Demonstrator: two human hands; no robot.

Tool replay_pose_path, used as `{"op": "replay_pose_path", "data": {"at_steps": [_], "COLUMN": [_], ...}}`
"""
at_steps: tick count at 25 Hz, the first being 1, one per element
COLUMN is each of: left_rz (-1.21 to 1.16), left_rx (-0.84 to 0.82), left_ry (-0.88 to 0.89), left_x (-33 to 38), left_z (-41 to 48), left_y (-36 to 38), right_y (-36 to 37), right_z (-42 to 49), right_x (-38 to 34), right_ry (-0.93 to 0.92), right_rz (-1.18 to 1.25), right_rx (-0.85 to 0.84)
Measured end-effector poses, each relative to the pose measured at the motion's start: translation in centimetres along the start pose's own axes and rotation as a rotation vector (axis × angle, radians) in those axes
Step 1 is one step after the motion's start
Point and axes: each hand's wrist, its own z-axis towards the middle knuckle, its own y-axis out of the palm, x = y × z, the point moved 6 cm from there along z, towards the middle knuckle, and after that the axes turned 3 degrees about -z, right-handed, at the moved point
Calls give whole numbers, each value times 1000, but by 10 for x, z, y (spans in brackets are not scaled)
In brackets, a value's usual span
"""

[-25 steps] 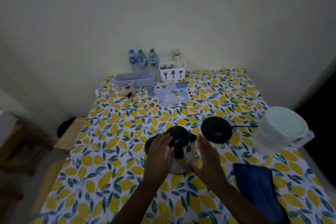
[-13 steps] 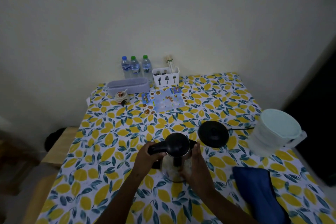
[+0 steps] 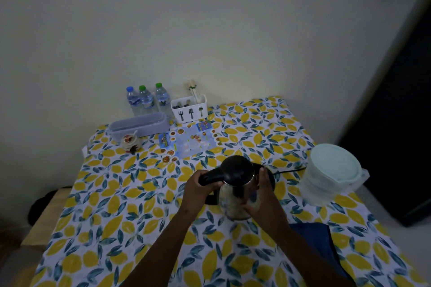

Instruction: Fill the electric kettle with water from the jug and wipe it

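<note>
The electric kettle [image 3: 236, 184], steel with a black lid and black handle, is held above the table's middle, in front of its black base [image 3: 271, 176], which it mostly hides. My left hand [image 3: 198, 190] is closed around the handle on the kettle's left. My right hand [image 3: 258, 202] presses against the kettle's right side. The water jug [image 3: 331, 173], translucent with a pale green lid, stands at the right. A dark blue cloth [image 3: 314, 237] lies on the table near my right forearm.
The table [image 3: 144, 205] has a lemon-print cover. At the back stand three water bottles [image 3: 147, 100], a white cutlery holder [image 3: 189, 108], a grey lidded box [image 3: 140, 126], a small jar [image 3: 130, 142] and a printed mat [image 3: 189, 142]. A black cord [image 3: 290, 171] runs from the base.
My left hand has taken the handle and the kettle has risen off the table and moved back and right, over its base. The view has tilted up slightly.
</note>
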Motion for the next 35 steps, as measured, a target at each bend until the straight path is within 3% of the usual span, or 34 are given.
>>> {"op": "replay_pose_path", "data": {"at_steps": [10, 28, 32, 35], "left_rz": [70, 303, 346, 452], "left_rx": [-99, -50, -49, -28], "left_ry": [-15, 146, 256, 184], "left_x": [22, 9, 15, 8], "left_z": [91, 94, 76, 67], "left_y": [78, 81, 76, 59], "right_y": [-42, -31, -37, -52], "right_z": [71, 77, 77, 79], "right_x": [62, 84, 77, 57], "right_ry": [86, 47, 34, 21], "right_rz": [-36, 25, -126, -332], "right_rx": [26, -20, -33, 25]}}
